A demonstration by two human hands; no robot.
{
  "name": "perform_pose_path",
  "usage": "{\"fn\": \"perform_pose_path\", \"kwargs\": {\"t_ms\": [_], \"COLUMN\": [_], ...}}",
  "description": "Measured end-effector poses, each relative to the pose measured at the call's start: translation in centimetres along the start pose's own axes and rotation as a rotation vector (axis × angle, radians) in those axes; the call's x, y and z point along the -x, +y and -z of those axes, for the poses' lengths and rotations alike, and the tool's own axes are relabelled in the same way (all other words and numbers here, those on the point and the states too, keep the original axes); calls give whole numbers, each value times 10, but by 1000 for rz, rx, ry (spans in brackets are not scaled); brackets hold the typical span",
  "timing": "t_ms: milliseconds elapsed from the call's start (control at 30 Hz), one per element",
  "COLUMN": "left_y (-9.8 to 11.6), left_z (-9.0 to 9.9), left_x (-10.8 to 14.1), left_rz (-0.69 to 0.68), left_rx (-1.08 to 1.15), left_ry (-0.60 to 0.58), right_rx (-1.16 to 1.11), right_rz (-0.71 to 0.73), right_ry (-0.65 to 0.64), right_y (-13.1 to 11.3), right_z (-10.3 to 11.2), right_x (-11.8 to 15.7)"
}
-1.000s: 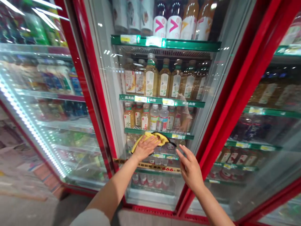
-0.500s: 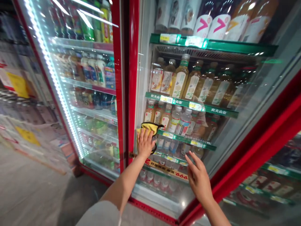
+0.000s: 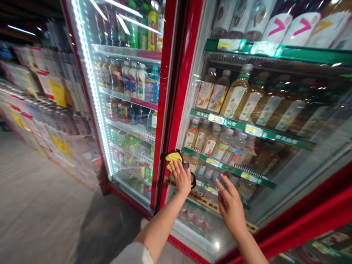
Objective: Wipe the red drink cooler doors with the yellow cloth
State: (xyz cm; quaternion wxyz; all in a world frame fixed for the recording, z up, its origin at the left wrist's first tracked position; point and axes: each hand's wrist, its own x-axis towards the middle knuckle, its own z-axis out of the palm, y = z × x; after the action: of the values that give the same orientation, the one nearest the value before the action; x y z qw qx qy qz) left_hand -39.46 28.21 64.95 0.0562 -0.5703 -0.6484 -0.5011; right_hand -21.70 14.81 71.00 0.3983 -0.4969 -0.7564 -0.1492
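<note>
My left hand point(image 3: 181, 179) lies with its fingers over a yellow cloth point(image 3: 173, 158) with dark edging. It presses the cloth against the left side of a cooler's glass door, by the red frame point(image 3: 180, 99). Part of the cloth is covered by the palm. To the right, my right hand point(image 3: 231, 203) is held up in front of the same glass, fingers apart and holding nothing. Whether its fingertips touch the glass, I cannot tell. Behind the glass, drink bottles point(image 3: 236, 93) stand in rows on shelves with green price strips point(image 3: 286, 137).
Another lit cooler point(image 3: 129, 95) with bottles stands to the left, its red frame beside this one. Farther left are stacked packs of drinks point(image 3: 52, 113) with yellow tags on a grey floor point(image 3: 41, 212). A red frame point(image 3: 305, 216) slants across the lower right.
The view has swung left, so the coolers sit farther right in it. My left hand and the cloth have slid a little down and toward the red frame. My right hand stays raised.
</note>
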Motion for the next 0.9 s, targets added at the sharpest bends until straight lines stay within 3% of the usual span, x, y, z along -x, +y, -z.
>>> {"fn": "perform_pose_path", "kwargs": {"t_ms": [100,233,333,467,567,700,900], "left_y": [6,10,-5,-27,-28,-24,-50], "left_z": [-2,4,-2,-22,-28,-24,-25], "left_x": [7,-21,-26,-3,-2,-19,-7], "left_rz": [-17,-124,53,304,328,238,249], "left_rx": [4,43,145,212,219,214,169], "left_ry": [-57,-21,127,247,225,177,236], "right_rx": [-6,-5,1,11,14,1,15], "right_rz": [25,11,-24,-40,-35,-16,47], "right_ry": [-29,-19,-13,-67,-92,-61,-66], "right_y": [-5,-6,-3,3,3,-3,-11], "right_z": [1,5,1,-9,-10,-12,-30], "right_x": [-4,-10,-5,9,9,-11,-23]}}
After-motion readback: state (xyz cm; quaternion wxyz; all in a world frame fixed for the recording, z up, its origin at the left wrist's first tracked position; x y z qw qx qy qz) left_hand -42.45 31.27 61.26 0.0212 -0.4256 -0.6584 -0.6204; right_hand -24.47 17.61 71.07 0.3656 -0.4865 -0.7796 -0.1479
